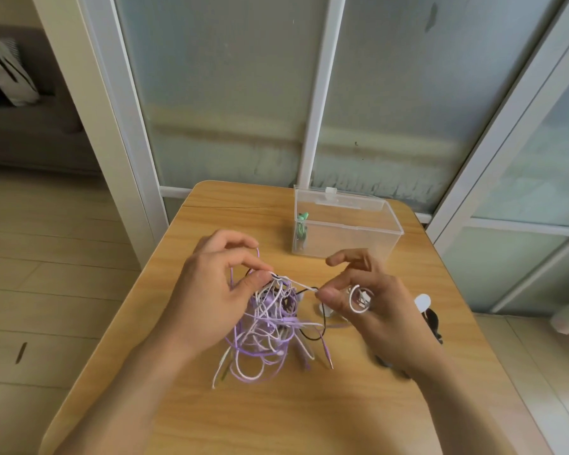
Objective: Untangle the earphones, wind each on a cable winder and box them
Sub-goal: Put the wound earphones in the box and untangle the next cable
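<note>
A tangle of purple, white and black earphone cables [266, 330] hangs above the wooden table [309, 415] between my hands. My left hand [211, 290] pinches the top of the tangle, with a purple loop over its fingers. My right hand [362, 297] pinches a white strand pulled taut from the tangle and holds a small white coil [358, 298] in its fingers. A clear plastic box [345, 224] stands open behind, with a wound green earphone [302, 229] at its left end.
A white round cable winder [422, 303] and a black cable [434, 323] lie on the table right of my right hand. Frosted glass doors with white frames stand right behind the table. Floor lies to the left.
</note>
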